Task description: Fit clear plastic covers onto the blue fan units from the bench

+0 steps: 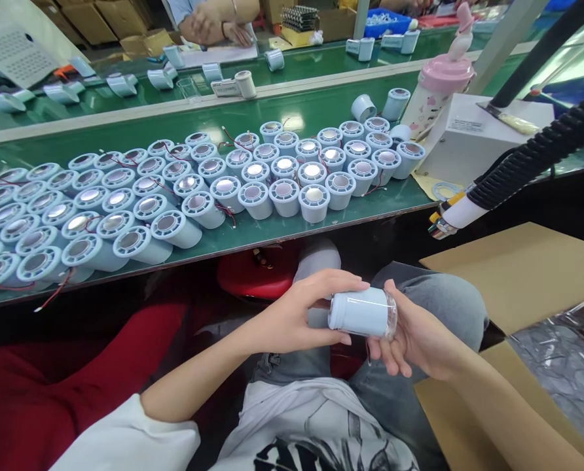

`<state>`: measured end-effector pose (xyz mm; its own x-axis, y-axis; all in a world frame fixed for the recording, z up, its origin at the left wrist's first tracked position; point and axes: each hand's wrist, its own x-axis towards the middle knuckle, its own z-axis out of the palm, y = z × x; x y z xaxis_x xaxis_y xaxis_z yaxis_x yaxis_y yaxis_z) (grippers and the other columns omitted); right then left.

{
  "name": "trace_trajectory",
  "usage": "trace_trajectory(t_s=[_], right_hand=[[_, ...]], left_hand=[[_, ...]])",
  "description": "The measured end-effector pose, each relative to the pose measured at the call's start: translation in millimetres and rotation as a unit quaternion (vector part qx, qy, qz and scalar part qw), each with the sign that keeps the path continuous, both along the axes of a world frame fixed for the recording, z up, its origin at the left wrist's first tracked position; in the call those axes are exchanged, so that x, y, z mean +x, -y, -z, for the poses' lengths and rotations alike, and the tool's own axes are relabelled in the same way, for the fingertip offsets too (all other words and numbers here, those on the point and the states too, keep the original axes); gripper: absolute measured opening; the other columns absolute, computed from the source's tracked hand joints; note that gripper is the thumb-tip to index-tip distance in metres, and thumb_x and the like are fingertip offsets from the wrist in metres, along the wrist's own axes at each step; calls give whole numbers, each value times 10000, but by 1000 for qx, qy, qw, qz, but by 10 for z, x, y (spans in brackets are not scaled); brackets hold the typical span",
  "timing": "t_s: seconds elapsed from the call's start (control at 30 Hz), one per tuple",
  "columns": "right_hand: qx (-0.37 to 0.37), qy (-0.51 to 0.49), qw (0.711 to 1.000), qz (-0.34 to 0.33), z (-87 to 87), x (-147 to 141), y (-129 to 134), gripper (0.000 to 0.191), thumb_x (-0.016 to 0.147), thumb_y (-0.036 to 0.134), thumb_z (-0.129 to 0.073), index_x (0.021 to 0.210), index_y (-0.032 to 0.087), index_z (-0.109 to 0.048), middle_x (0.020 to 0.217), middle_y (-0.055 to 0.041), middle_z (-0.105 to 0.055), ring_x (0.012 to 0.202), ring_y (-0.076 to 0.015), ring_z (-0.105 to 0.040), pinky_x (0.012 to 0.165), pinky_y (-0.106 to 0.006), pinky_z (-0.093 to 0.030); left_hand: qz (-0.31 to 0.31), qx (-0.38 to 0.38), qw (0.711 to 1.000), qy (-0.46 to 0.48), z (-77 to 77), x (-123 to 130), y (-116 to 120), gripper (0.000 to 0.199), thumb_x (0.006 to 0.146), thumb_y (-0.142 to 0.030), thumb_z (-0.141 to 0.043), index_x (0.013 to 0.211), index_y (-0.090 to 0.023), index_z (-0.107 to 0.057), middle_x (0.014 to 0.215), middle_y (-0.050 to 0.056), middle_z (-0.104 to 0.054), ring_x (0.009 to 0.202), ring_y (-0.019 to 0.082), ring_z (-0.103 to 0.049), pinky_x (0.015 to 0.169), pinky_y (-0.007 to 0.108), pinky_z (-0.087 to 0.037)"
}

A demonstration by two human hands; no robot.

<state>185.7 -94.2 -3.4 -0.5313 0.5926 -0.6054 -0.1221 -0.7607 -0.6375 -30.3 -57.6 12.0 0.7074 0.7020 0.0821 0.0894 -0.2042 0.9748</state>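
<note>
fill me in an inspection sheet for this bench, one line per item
surface: green bench, glossy, with a raised pale strip lengthwise
job's things: pale blue cylinders in packed rows, mostly ring end up, some leaning
clutter: pink-lidded bottle beside a white box
hands: left hand grips a held cylinder; right hand holds the clear plastic cup around its end
cables: thin red wires among the cylinders, one reaching the front edge; black corrugated hose at right
surroundings: red stool, cardboard box, co-worker's hands opposite
damage: nothing seen
</note>
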Motion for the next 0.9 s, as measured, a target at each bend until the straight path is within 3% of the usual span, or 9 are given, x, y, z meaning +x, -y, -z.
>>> trace_trajectory(t_s=[0.1, 0.17, 0.23, 0.3, 0.33, 0.43, 0.5, 0.73, 0.9], right_hand=[[205, 139, 967, 55, 45, 36, 6, 377, 962, 495, -377, 971, 160, -550, 761, -73, -697, 546, -160, -667, 468, -235, -549], [428, 214, 873, 92, 69, 73, -1, 270, 925, 277, -528, 1183, 226, -471, 1217, -115, -622, 945, -216, -681, 775, -354, -588], [613, 221, 756, 67, 76, 107, -11, 509, 866, 87, -566, 1294, 321, -421, 1506, -57, -352, 1276, -244, -482, 1016, -436, -463], [670, 207, 713, 19, 63, 129, -15, 593, 837, 16, -578, 1299, 368, -460, 1522, -5, -331, 1347, -237, -393, 1080, -427, -403], [649, 198, 734, 6, 53, 134, -13, 600, 831, 17, -598, 1296, 377, -480, 1484, 1, -396, 1328, -225, -420, 1066, -390, -425], [478, 115, 871, 11, 24, 141, 6, 590, 829, 122, -674, 1322, 382, -478, 1361, -17, -536, 1203, -217, -552, 955, -323, -522], [380, 37, 924, 22, 11, 153, 19, 569, 839, 167, -679, 1320, 398, -483, 1279, -14, -593, 1089, -212, -626, 862, -303, -567], [341, 66, 937, 26, -5, 148, 30, 542, 783, 63, -679, 1197, 410, -632, 1227, 32, -615, 625, -68, -644, 633, -186, -565], [352, 73, 933, 32, 93, 39, 26, 474, 830, 315, -672, 1293, 345, -573, 1105, -8, -700, 874, -202, -693, 773, -279, -573]], left_hand=[[-33, -76, 997, -9, -28, 8, 26, 652, 730, -270, -759, 1324, -260, -491, 1294, 102, -536, 1168, 245, -553, 907, 325, -531], [-43, -125, 991, -1, -38, 5, 27, 665, 740, -284, -751, 1338, -255, -462, 1268, 101, -545, 1105, 237, -590, 904, 347, -534], [-37, -164, 986, 13, -41, -4, 17, 660, 760, -295, -733, 1349, -257, -436, 1233, 99, -564, 1052, 232, -615, 866, 352, -545], [-19, -190, 981, 23, -46, -18, 5, 656, 782, -317, -712, 1365, -264, -414, 1189, 92, -592, 1001, 225, -633, 815, 338, -553], [-11, -192, 981, 24, -53, -25, 0, 669, 779, -321, -715, 1373, -271, -412, 1195, 89, -594, 1001, 224, -633, 816, 332, -550], [1, -162, 987, 17, -84, -42, -4, 742, 727, -269, -767, 1388, -298, -430, 1324, 78, -532, 1117, 234, -587, 934, 335, -505], [8, -162, 987, 18, -103, -48, -3, 777, 720, -221, -770, 1405, -316, -416, 1397, 68, -474, 1177, 237, -555, 997, 347, -472], [35, -323, 944, 62, -10, -24, -4, 840, 718, -149, -758, 1430, -340, -355, 1286, 58, -571, 1103, 203, -598, 924, 334, -501], [27, -379, 924, 44, 93, 29, 3, 705, 747, -340, -720, 1376, -257, -411, 1046, 70, -645, 707, 137, -650, 631, 259, -512]])
